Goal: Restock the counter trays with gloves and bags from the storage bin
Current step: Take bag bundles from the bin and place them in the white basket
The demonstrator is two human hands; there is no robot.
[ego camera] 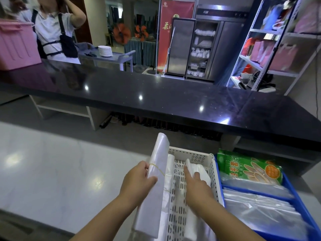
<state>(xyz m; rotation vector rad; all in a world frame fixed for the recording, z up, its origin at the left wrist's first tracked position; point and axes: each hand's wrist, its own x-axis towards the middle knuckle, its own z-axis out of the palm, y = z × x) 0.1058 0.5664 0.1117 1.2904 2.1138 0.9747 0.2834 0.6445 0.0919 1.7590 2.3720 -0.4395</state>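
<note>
My left hand (139,181) grips a long bundle of white plastic bags (157,164), bound with a rubber band, over the left edge of the white perforated tray (199,158). My right hand (196,181) reaches into that tray with straight fingers touching another white bag bundle (199,168) inside. More white bags (169,173) lie along the tray's left side. To the right sits a blue tray (295,190) holding clear bags (260,206) and green glove packets (250,168).
A long black counter (156,94) runs across in front. A pink storage bin (15,44) stands on its far left end, with a person behind it. The white worktop (52,162) stretches left of the trays. Shelves and a steel cabinet stand at the back.
</note>
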